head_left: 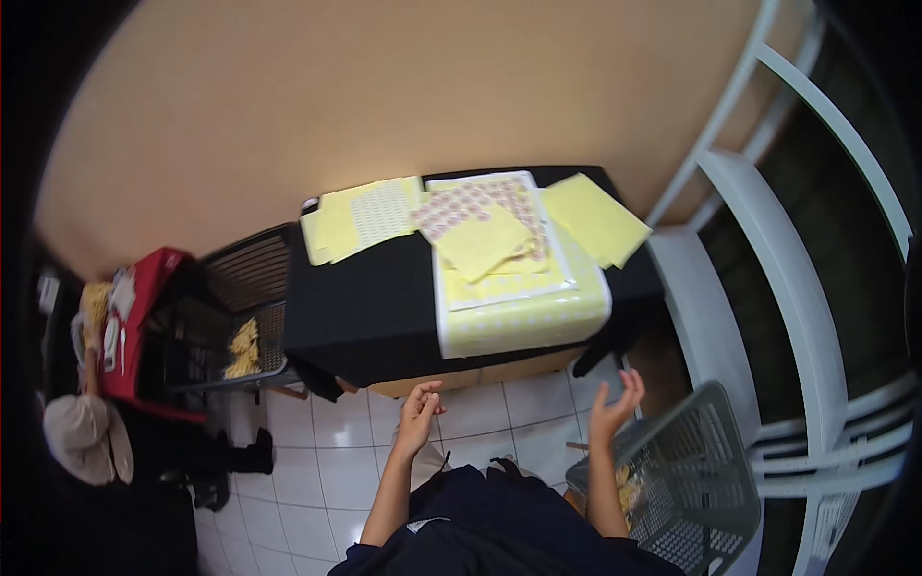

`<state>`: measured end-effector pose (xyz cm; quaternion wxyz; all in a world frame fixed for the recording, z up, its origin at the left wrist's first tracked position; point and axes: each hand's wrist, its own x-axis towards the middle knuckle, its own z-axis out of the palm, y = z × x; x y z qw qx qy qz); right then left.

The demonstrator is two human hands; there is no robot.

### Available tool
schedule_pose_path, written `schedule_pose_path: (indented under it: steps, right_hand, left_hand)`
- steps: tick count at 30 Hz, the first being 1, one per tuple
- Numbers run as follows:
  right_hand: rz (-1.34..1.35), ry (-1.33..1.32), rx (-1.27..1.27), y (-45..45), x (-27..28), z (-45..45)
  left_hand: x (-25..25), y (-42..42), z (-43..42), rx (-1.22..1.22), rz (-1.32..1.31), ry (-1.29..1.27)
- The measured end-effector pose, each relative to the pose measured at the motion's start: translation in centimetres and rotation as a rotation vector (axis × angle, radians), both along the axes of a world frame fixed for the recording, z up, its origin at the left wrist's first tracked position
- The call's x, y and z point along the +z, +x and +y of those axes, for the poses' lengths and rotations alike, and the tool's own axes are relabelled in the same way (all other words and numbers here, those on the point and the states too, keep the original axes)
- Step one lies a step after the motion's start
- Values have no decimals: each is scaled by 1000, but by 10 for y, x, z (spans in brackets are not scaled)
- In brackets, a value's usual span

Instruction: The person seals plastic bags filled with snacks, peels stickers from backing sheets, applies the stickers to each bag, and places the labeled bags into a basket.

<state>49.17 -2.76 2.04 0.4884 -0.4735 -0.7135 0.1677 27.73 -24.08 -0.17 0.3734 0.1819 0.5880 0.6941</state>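
Basically, hands apart: left hand [420,413] loosely curled, fingertip contact unclear; right hand [613,407] open, fingers spread. Grey basket [709,451] beside it, yellowish pieces [627,492] inside; dark basket [252,261] left of the table [360,302] holds a yellow heap [244,349]. Tiled floor [480,413] shows below the table's near edge. Yellow sheets [480,243] lie on top, ahead of both hands.

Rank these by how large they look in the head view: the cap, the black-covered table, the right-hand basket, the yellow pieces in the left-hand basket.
1. Black-covered table
2. Right-hand basket, partly cut off by the picture's edge
3. Cap
4. Yellow pieces
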Motion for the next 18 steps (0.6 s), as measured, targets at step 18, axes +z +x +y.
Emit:
schedule_pose_path:
  steps: [18]
  right_hand:
    - [-393,59,1086,-379,22,-184]
  left_hand:
    - [10,-276,-218,850,167,-155]
